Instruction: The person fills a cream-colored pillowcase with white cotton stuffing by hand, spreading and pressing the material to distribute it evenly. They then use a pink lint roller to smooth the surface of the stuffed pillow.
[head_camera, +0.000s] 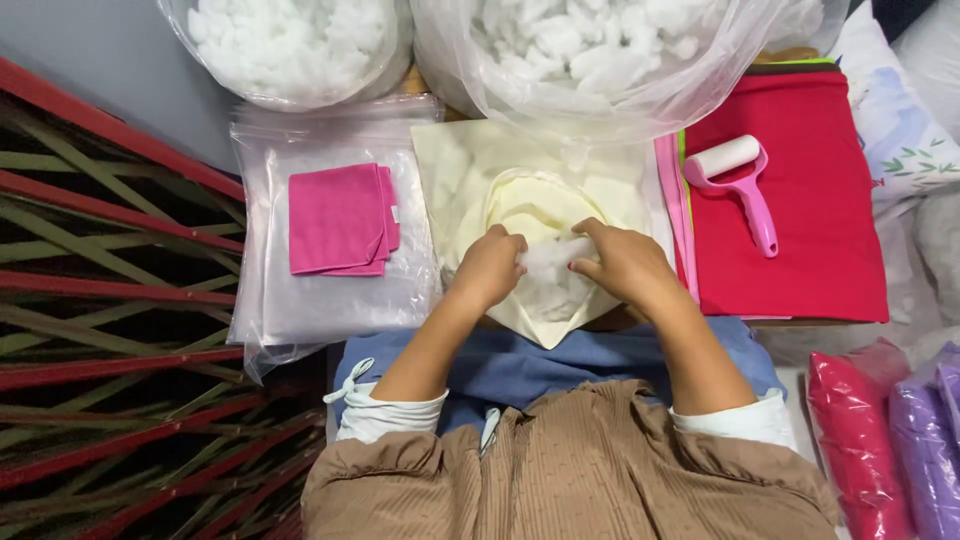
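Together, both hands (490, 265) (625, 262) grip white stuffing (548, 258) inside the cream cover (540, 215), its corner toward the person.

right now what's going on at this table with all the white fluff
A person has both hands at the opening of a cream fabric cover. The left hand and right hand grip a clump of white stuffing at its mouth. Two clear bags of the same stuffing sit behind. A folded pink cloth lies on plastic sleeves to the left, and a pink lint roller rests on red fabric to the right.
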